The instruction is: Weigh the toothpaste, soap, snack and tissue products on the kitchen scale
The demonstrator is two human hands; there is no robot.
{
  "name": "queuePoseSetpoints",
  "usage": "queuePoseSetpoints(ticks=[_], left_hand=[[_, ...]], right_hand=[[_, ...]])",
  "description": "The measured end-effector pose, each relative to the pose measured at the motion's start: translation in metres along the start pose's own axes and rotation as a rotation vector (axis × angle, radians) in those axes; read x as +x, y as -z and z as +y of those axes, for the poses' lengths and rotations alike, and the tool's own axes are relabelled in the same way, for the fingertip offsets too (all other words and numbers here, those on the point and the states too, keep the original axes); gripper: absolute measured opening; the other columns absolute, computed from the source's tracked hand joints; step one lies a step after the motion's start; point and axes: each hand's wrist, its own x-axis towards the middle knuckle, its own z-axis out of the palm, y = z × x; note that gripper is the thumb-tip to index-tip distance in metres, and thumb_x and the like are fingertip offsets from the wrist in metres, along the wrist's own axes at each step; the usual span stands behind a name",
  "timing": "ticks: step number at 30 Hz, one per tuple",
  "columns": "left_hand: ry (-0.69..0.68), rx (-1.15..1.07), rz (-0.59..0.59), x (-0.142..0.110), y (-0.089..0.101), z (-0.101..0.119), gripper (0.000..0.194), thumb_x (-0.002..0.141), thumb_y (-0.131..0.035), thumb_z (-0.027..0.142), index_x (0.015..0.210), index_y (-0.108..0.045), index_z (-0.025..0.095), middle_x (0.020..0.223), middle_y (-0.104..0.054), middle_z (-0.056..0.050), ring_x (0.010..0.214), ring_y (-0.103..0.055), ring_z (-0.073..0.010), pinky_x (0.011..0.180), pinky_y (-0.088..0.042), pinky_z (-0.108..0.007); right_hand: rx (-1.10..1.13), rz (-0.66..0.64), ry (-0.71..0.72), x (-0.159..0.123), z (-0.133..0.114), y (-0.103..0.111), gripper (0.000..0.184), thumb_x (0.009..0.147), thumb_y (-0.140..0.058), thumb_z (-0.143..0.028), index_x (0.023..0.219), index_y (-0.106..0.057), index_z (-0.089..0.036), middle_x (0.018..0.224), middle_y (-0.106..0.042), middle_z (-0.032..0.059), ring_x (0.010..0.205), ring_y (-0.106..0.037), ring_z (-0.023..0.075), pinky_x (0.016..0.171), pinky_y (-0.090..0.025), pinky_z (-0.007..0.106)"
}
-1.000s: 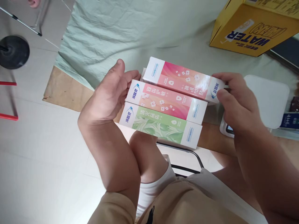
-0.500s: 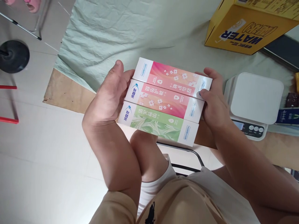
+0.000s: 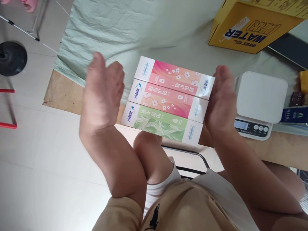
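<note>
Three toothpaste boxes lie side by side at the table's near edge: a pink box (image 3: 176,75) farthest from me, another pink box (image 3: 166,100) in the middle and a green box (image 3: 160,123) nearest, jutting over the edge. My left hand (image 3: 103,93) is upright beyond their left ends, apart from them, fingers loosely bent and the palm turned toward the boxes. Close by their right ends is my right hand (image 3: 221,99), fingers stretched out; whether it touches them I cannot tell. Neither hand holds anything.
A white kitchen scale (image 3: 262,98) stands right of my right hand, a dark blue box (image 3: 295,115) beside it. Behind are a yellow carton (image 3: 250,30) and a dark flat object (image 3: 291,49). Pale green cloth (image 3: 108,32) covers the table. A black round base (image 3: 13,58) stands on the floor.
My left hand has let go of the boxes and moved left. My right hand has loosened, its thumb off the far pink box and its fingers straightened. The boxes keep their arrangement.
</note>
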Motion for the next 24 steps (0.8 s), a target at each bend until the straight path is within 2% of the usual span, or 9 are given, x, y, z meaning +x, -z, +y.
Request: queuePoseSetpoints(ticks=[1, 3, 5, 7, 8, 11, 15, 20, 24], left_hand=[[-0.037, -0.004, 0.072, -0.007, 0.002, 0.003, 0.124, 0.043, -0.072, 0.102, 0.142, -0.061, 0.028, 0.174, -0.038, -0.003, 0.171, -0.011, -0.0362, 0.143, -0.019, -0.055], [-0.223, -0.017, 0.154, -0.027, -0.003, 0.014, 0.098, 0.069, -0.066, 0.092, 0.146, -0.059, 0.032, 0.17, -0.044, 0.006, 0.171, -0.019, -0.0256, 0.144, -0.02, -0.044], [-0.452, 0.02, 0.16, -0.052, -0.024, 0.029, 0.064, 0.09, -0.057, 0.078, 0.141, -0.064, 0.039, 0.159, -0.055, 0.017, 0.169, -0.025, -0.0191, 0.144, -0.022, -0.037], [-0.617, 0.053, 0.139, -0.073, -0.055, 0.043, 0.051, 0.096, -0.049, 0.075, 0.129, -0.071, 0.042, 0.146, -0.064, 0.019, 0.164, -0.036, -0.0206, 0.14, -0.03, -0.038], [-0.67, 0.042, 0.139, -0.082, -0.074, 0.048, 0.05, 0.097, -0.047, 0.076, 0.121, -0.075, 0.042, 0.138, -0.069, 0.017, 0.157, -0.047, -0.0225, 0.135, -0.038, -0.041], [-0.739, 0.009, 0.044, -0.094, -0.136, 0.05, 0.035, 0.095, -0.058, 0.066, 0.101, -0.08, 0.04, 0.106, -0.077, 0.004, 0.11, -0.074, -0.0238, 0.105, -0.062, -0.046], [-0.914, 0.029, -0.339, -0.086, -0.225, 0.028, 0.025, 0.096, -0.063, 0.048, 0.118, -0.07, 0.038, 0.108, -0.077, -0.001, 0.099, -0.075, -0.0211, 0.087, -0.067, -0.037], [-0.788, 0.043, -0.404, -0.06, -0.323, -0.009, 0.014, 0.1, -0.058, 0.034, 0.106, -0.065, 0.023, 0.109, -0.076, -0.005, 0.103, -0.074, -0.0178, 0.094, -0.063, -0.033], [-0.799, 0.194, -0.407, -0.028, -0.373, -0.03, 0.034, 0.097, -0.061, 0.038, 0.127, -0.057, 0.022, 0.137, -0.067, -0.013, 0.132, -0.066, -0.0239, 0.111, -0.057, -0.04]], right_hand=[[0.039, 0.043, 0.008, -0.002, -0.005, 0.006, 0.062, 0.102, -0.032, -0.062, 0.157, -0.035, -0.035, 0.175, -0.03, 0.0022, 0.167, -0.029, 0.0172, 0.14, -0.029, 0.051], [0.158, 0.088, 0.008, -0.008, -0.019, 0.022, 0.058, 0.099, -0.041, -0.063, 0.151, -0.044, -0.039, 0.172, -0.036, -0.0028, 0.166, -0.03, 0.0152, 0.142, -0.023, 0.049], [0.192, 0.087, 0.043, -0.018, -0.036, 0.04, 0.052, 0.096, -0.048, -0.06, 0.141, -0.056, -0.037, 0.159, -0.053, -0.0007, 0.155, -0.049, 0.0174, 0.136, -0.037, 0.05], [0.2, 0.103, 0.098, -0.029, -0.05, 0.061, 0.043, 0.094, -0.052, -0.056, 0.125, -0.067, -0.029, 0.129, -0.072, 0.0049, 0.123, -0.071, 0.0195, 0.11, -0.059, 0.045], [0.195, 0.124, 0.131, -0.034, -0.055, 0.071, 0.039, 0.095, -0.053, -0.053, 0.115, -0.07, -0.025, 0.111, -0.076, 0.0061, 0.104, -0.075, 0.0186, 0.094, -0.062, 0.039], [0.155, 0.209, 0.193, -0.046, -0.058, 0.104, 0.034, 0.095, -0.057, -0.046, 0.094, -0.074, -0.017, 0.081, -0.071, 0.0054, 0.074, -0.07, 0.0146, 0.069, -0.054, 0.031], [0.116, 0.429, 0.216, -0.053, -0.041, 0.148, 0.025, 0.088, -0.06, -0.038, 0.085, -0.071, -0.016, 0.075, -0.065, 0.0029, 0.071, -0.064, 0.0125, 0.069, -0.047, 0.03], [0.127, 0.716, 0.169, -0.053, -0.012, 0.196, 0.016, 0.086, -0.05, -0.028, 0.08, -0.058, -0.016, 0.07, -0.055, -0.0013, 0.063, -0.054, 0.0074, 0.064, -0.042, 0.025], [0.166, 0.754, 0.114, -0.051, 0.0, 0.227, 0.013, 0.08, -0.053, -0.028, 0.083, -0.058, -0.017, 0.071, -0.054, -0.0024, 0.062, -0.054, 0.0065, 0.06, -0.043, 0.023]])
